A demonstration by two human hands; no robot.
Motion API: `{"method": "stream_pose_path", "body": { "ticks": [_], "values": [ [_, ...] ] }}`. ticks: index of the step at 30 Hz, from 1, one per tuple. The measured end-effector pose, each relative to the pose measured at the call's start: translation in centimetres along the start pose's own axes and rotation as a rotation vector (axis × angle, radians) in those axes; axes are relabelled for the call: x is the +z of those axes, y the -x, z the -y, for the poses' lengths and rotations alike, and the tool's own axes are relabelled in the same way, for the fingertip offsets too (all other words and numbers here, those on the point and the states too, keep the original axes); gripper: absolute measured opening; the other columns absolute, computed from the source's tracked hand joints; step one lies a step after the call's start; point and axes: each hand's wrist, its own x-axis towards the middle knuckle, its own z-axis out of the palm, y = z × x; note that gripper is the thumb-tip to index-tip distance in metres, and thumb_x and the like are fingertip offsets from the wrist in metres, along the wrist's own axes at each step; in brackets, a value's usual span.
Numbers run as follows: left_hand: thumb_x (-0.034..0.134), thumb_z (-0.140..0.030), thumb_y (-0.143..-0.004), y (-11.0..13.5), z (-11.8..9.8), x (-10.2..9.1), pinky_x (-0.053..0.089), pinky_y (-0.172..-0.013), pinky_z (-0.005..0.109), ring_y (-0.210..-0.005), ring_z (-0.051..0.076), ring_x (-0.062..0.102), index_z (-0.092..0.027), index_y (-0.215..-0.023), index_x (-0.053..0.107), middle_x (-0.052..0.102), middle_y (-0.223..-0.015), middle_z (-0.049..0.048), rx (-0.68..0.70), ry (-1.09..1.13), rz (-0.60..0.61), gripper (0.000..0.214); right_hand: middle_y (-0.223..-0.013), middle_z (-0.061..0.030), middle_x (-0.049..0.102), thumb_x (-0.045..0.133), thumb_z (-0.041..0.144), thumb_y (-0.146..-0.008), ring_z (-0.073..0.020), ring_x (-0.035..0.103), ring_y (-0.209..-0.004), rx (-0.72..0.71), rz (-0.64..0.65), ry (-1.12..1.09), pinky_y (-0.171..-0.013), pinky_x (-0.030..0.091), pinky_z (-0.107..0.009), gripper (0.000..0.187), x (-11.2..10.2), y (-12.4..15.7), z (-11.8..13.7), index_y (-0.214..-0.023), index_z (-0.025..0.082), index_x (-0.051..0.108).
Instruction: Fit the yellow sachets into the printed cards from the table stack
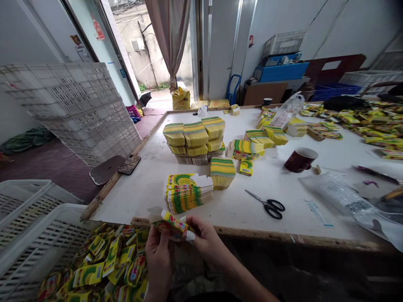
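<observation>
— Is any writing showing on what the hands are holding?

— Print is showing on the small carton (174, 222), red and green on yellow, but it is coming out too small and blurred to read. The same is going for the yellow sack (181, 99) standing by the doorway: red marks, no legible words.

— How is the carton looking?

— It is lying flattened and tilted, yellow with a green band and a red patch, with one white end sticking out to the right. It is hovering just in front of the near edge of the table (239, 197).

— And the hands?

— The left hand (159, 256) is gripping the carton's left end from below, fingers curled round it. The right hand (204, 239) is pinching the white end between thumb and fingers. Both are holding it fast.

— What is sitting in containers?

— A white slatted crate (34, 247) at the lower left is holding a loose heap of yellow packets (103, 264) in the same colours. More white crates (72, 105) are leaning against the wall on the left.

— And on the table?

— A fanned stack of flat cartons (185, 193) is lying just beyond the hands, and banded bundles (195, 136) are standing piled behind it. Scissors (267, 205) and a dark mug (300, 159) are resting to the right, well apart from the hands.
</observation>
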Motion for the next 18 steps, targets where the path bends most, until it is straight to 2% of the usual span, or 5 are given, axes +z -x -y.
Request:
{"method": "stream_pose_path", "body": {
  "ticks": [4,9,11,15,18],
  "values": [
    [0.085,-0.038,-0.061,-1.2,-1.1,-1.1,0.054,-0.073,0.023,-0.075,0.015,0.068,-0.022,-0.085,0.071,0.075,-0.079,-0.0018,-0.001,-0.020,0.002,0.031,-0.076,-0.0010,0.063,0.063,0.032,-0.081,-0.0153,0.056,-0.071,-0.059,-0.067,0.139,-0.066,0.045,-0.026,0.015,-1.2,-0.3,0.2,-0.081,0.017,0.068],
    [0.066,-0.083,-0.046,-3.2,-5.0,-3.7,0.052,-0.088,0.041,-0.105,0.031,0.063,-0.022,-0.116,0.064,0.069,-0.119,0.0107,0.097,-0.169,0.304,0.093,-0.084,-0.0055,0.065,0.051,0.012,-0.087,-0.0192,0.056,-0.082,-0.307,0.007,0.731,-0.075,0.046,-0.033,0.024,-3.3,0.0,1.6,-0.093,0.023,0.072],
    [0.070,-0.081,-0.043,-2.9,-5.8,-4.1,0.048,-0.096,0.044,-0.115,0.036,0.058,-0.021,-0.128,0.056,0.062,-0.129,0.0142,0.120,-0.440,0.456,0.105,-0.083,-0.0048,0.067,0.050,0.014,-0.091,-0.0202,0.053,-0.083,-0.421,0.112,0.974,-0.082,0.044,-0.038,0.025,-3.4,0.3,2.5,-0.094,0.026,0.072],
    [0.077,-0.047,-0.067,-1.1,-4.7,-3.2,0.044,-0.102,0.045,-0.120,0.033,0.055,-0.020,-0.134,0.044,0.060,-0.131,0.0131,0.061,-0.940,0.693,0.079,-0.098,-0.0022,0.067,0.054,0.018,-0.091,-0.0218,0.054,-0.100,-0.538,0.206,1.024,-0.109,0.029,-0.049,0.023,-2.3,1.1,3.0,-0.106,0.030,0.067],
    [0.064,-0.039,-0.078,0.1,-3.0,-2.8,0.049,-0.096,0.044,-0.112,0.029,0.061,-0.017,-0.131,0.038,0.063,-0.123,0.0133,0.177,-1.079,0.583,0.062,-0.142,-0.0118,0.042,0.060,0.022,-0.086,-0.0298,0.033,-0.135,-0.475,-0.091,0.788,-0.116,0.018,-0.054,0.060,-1.8,1.6,1.7,-0.142,0.026,0.038]
  ]
}}
